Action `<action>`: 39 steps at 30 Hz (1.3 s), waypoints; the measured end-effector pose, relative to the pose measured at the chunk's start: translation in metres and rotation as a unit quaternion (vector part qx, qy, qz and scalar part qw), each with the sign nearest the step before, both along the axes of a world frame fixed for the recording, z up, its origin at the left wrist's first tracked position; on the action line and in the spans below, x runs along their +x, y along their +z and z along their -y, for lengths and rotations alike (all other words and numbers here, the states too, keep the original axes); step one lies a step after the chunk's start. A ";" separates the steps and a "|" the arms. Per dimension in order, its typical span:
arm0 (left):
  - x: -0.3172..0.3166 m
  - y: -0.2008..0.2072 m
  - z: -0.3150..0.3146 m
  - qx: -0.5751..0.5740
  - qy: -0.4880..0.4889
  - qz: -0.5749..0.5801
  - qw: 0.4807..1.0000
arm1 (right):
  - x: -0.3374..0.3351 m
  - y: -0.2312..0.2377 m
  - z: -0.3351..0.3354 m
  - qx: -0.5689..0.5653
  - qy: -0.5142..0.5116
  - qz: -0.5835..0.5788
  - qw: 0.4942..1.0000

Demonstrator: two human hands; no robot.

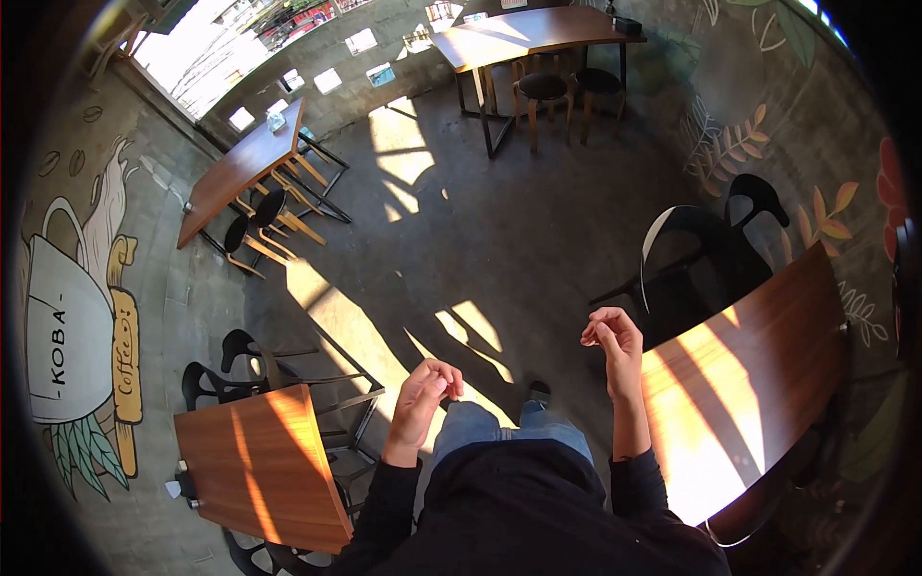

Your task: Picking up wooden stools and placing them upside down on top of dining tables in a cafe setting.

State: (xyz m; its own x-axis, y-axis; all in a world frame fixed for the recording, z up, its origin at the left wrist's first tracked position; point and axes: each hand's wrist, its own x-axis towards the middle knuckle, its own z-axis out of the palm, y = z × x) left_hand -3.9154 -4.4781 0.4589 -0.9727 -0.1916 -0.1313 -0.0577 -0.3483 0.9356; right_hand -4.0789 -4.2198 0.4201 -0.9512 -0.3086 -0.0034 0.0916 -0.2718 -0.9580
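Note:
Both of my hands are raised in front of my body, with the floor and my legs below them. My left hand [421,397] has its fingers curled in toward the thumb, and nothing shows in it. Farther forward and to the right, my right hand [616,343] is likewise curled, thumb close to the bent fingers, with no object visible. Nearest to it are the brown wooden table [797,331] on the right and a black chair [706,240] behind that table's edge. Neither hand touches any furniture.
Another wooden table [216,451] stands at the near left, with black chairs [235,370] around it. Farther off are a left wall table [235,158] and a back table [567,29], both with stools [543,88]. Sunlit patches cross the dark floor [519,230]. Murals cover the walls.

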 end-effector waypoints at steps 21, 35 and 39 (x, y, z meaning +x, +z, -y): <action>-0.303 -0.008 0.261 0.114 0.142 -0.092 0.979 | -0.293 0.038 0.270 0.030 0.058 -0.039 0.997; -0.502 -0.023 0.388 0.058 0.216 -0.160 0.961 | -0.545 -0.011 0.435 0.071 0.138 -0.013 0.988; -0.550 -0.015 0.426 0.117 0.309 -0.179 0.927 | -0.632 0.005 0.517 0.063 0.218 -0.024 0.974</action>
